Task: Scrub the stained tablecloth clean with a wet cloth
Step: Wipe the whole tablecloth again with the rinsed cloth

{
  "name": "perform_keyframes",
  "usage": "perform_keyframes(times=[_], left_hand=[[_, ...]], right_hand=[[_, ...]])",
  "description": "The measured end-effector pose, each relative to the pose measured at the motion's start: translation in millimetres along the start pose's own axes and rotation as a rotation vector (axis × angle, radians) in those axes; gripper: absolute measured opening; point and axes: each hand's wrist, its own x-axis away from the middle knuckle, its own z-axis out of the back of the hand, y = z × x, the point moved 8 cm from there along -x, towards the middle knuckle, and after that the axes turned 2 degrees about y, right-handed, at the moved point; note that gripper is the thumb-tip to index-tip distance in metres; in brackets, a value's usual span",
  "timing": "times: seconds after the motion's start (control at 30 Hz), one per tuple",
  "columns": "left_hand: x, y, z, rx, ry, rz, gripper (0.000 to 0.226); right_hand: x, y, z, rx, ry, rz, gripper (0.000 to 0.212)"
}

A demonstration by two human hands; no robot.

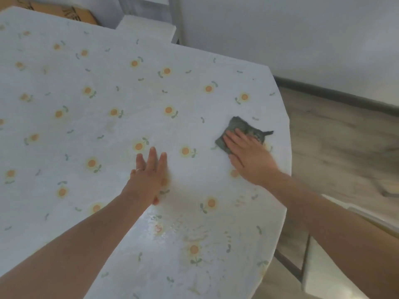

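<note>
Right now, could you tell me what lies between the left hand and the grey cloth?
In the head view, nothing: only bare tablecloth with a printed flower separates the left hand from the grey cloth.

A white, glossy tablecloth printed with small orange flowers is spread flat, with faint smears and a wet sheen seen on its near part. A crumpled dark grey cloth is pressed onto it near its right edge, under the flat fingers of the right hand.

One tablecloth; one grey cloth; two grips: left grip, right grip; one ring; one cardboard box
</note>
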Motion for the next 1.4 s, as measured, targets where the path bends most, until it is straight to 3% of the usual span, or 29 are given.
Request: perform_keyframes(times=[0.1,0.17,0.3,0.4,0.47,0.57,0.67,0.77,0.9,1.0,1.17,1.3,1.4], left_hand=[[-6.4,5.4,6.4,0.030,-0.043,0.065,0.157],[-9.3,9.0,6.8,0.041,-0.073,0.061,0.155],[-7.6,6.7,5.2,0.059,-0.101,0.045,0.153],[-8.6,6.5,4.5,0.053,-0.098,0.052,0.154],[-7.5,4.8,6.7,0.016,-0.085,0.061,0.154],[-7.7,4.5,5.5,0.019,-0.083,0.061,0.154],[-11.6,3.7,4.2,0.073,-0.057,0.023,0.155],[-9.7,2.7,3.2,0.018,-0.076,0.031,0.159],[-9.2,6.3,8.5,-0.023,-0.059,0.040,0.160],[-7.5,5.2,8.6,0.021,-0.061,0.016,0.158],[-8.6,3.4,6.8,0.013,-0.053,0.018,0.155],[-10.2,3.2,9.4,0.007,-0.048,0.022,0.155],[-7.7,4.5,13.4,-0.077,-0.058,0.056,0.159]], right_hand=[[32.8,41.7,4.8,-0.091,0.023,-0.340,0.067],[66.4,1.4,-9.8,-0.102,0.019,-0.348,0.071],[156.4,-130.3,-44.3,-0.104,-0.123,0.095,0.074],[165.1,-110.9,-47.5,-0.039,-0.172,0.393,0.065],[127.6,-46.2,-35.2,-0.004,-0.129,0.269,0.063],[77.9,56.6,-5.2,-0.060,-0.036,-0.177,0.067],[79.1,64.3,-7.4,-0.056,0.023,-0.338,0.069],[122.2,2.8,-27.1,-0.086,-0.005,-0.288,0.077],[186.0,-99.4,-54.6,-0.065,-0.102,0.054,0.078],[163.7,-67.8,-48.3,-0.008,-0.097,0.259,0.066],[117.7,53.1,-16.9,-0.079,0.007,-0.245,0.067],[164.6,4.4,-35.5,-0.067,0.033,-0.362,0.076],[219.8,-84.6,-63.1,-0.138,-0.073,-0.244,0.082]])
